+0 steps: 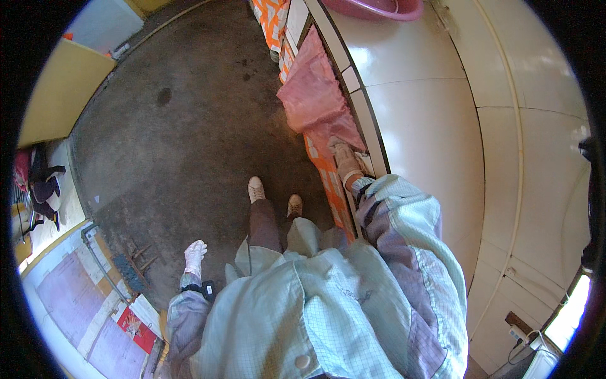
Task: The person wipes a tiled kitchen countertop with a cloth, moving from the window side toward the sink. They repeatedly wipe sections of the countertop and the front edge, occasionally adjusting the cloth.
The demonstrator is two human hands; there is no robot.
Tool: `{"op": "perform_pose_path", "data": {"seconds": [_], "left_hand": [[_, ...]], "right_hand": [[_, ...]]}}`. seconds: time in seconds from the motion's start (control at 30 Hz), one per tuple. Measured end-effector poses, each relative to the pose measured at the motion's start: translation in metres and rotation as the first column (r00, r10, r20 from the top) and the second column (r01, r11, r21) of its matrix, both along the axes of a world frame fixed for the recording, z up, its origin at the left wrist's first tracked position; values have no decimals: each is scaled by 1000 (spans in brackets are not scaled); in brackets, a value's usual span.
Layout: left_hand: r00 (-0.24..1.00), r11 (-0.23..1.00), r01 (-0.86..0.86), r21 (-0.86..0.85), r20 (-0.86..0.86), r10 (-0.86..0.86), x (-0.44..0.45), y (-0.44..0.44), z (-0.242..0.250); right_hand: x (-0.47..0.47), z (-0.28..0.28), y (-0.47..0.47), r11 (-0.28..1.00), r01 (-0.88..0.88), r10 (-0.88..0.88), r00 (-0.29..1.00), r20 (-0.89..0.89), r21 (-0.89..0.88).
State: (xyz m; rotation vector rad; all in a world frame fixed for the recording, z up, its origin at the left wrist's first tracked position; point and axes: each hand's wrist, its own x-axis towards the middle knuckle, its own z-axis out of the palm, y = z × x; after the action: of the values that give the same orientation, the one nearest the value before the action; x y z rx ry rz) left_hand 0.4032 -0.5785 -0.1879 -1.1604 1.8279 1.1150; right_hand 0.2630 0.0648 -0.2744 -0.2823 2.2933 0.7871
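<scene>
My right hand [348, 160], in a pale glove, is at the near end of a pink cloth [319, 97] along the front edge of the tiled counter [426, 123]. Its fingers appear closed on the cloth, though the grip is partly hidden. The cloth spreads, creased, from the hand toward the far end of the counter front. Below it hangs an orange and white patterned curtain [331, 182]. Out to my left side, my left hand [194, 256] wears a white glove. It holds nothing, its fingers loosely bent, above the dark floor [156, 156].
A pink plastic basin [378, 8] stands at the counter's far end. A hose or cable [518, 123] runs along the tiled wall. A power strip [516, 334] with cords is at lower right. To the left are a yellowish panel [61, 92] and a red printed sheet [136, 330].
</scene>
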Motion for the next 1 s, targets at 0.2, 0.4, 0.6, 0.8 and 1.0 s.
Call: {"op": "perform_pose_path", "data": {"seconds": [0.2, 0.4, 0.6, 0.8, 1.0], "left_hand": [[1000, 999, -20, 50, -16, 20, 22, 3, -6], [999, 999, -25, 40, 48, 23, 32, 0, -11], [998, 999, -22, 36, 53, 20, 30, -4, -12], [1000, 998, 1, 60, 0, -1, 6, 2, -5], [1000, 997, 27, 72, -19, -25, -23, 14, -3]], "right_hand": [[-8, 24, -19, 995, 92, -90, 995, 45, -32], [-21, 7, -18, 976, 181, -182, 983, 2, -121], [-12, -19, -6, 928, 271, -286, 958, -22, -256], [20, -52, 20, 729, 317, -473, 874, -113, -606], [43, -43, 28, 724, 409, -477, 879, 27, -556]]}}
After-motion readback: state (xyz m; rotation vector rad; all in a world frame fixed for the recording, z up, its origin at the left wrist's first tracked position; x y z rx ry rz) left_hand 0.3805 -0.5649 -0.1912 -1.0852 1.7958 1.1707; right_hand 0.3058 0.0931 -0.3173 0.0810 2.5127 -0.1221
